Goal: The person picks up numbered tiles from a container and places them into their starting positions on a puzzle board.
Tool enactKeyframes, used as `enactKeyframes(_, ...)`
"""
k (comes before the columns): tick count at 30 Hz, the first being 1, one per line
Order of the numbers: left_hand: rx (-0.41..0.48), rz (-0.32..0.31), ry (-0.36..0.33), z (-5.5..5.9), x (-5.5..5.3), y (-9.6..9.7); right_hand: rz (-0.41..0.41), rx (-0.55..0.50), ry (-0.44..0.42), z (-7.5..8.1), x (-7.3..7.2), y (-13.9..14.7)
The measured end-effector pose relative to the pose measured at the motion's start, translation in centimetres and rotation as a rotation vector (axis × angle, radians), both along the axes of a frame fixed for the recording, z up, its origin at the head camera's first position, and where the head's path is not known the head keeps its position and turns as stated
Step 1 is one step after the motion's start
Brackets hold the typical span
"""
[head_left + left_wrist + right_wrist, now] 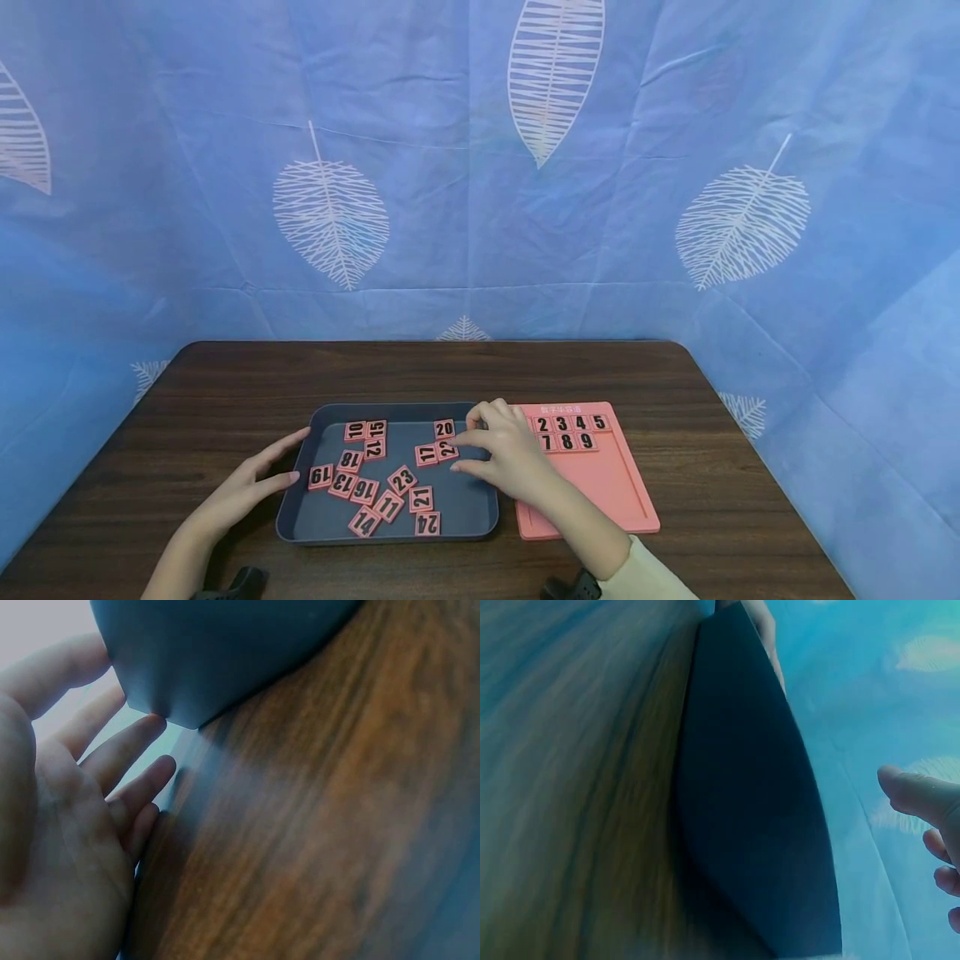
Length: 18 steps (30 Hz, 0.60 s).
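A dark blue-grey tray (pixel 315 525) holds several pink number tiles lying loose, some turned sideways or upside down. My left hand (pixel 240 487) is at the tray's left rim, fingers extended and thumb apart; in the left wrist view its fingertips (pixel 159 724) meet the tray's side. Over the tray's right part hovers my right hand (pixel 510 450), thumb and index finger spread beside a tile partly covered by the hand (pixel 447 450). Close by lie tile 17 (pixel 426 455) and tile 20 (pixel 444 429). No tile shows by the right thumb (pixel 919 793) in the right wrist view.
Right of the tray lies a pink board (pixel 600 492) with tiles 2 to 5 in its top row and 7 to 9 below; the right hand covers its left edge. Both stand on a dark wooden table (pixel 720 500) before a blue leaf-patterned cloth (pixel 465 208).
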<state>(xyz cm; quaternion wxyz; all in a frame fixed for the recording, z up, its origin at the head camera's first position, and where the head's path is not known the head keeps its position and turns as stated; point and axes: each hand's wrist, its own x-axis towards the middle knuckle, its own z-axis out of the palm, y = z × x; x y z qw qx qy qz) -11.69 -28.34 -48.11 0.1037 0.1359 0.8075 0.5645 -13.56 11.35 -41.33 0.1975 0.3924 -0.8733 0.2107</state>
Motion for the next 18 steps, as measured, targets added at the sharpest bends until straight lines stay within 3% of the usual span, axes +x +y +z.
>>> enactKeyframes(9,0.013,-0.01,0.0,-0.3,0.0,-0.1,0.093,0.098,0.011,2.1,-1.0,-4.3)
enactKeyframes(18,0.005,0.003,-0.018,-0.4,0.0,-0.1,0.134,0.246,-0.028,3.4,-3.3,-7.9)
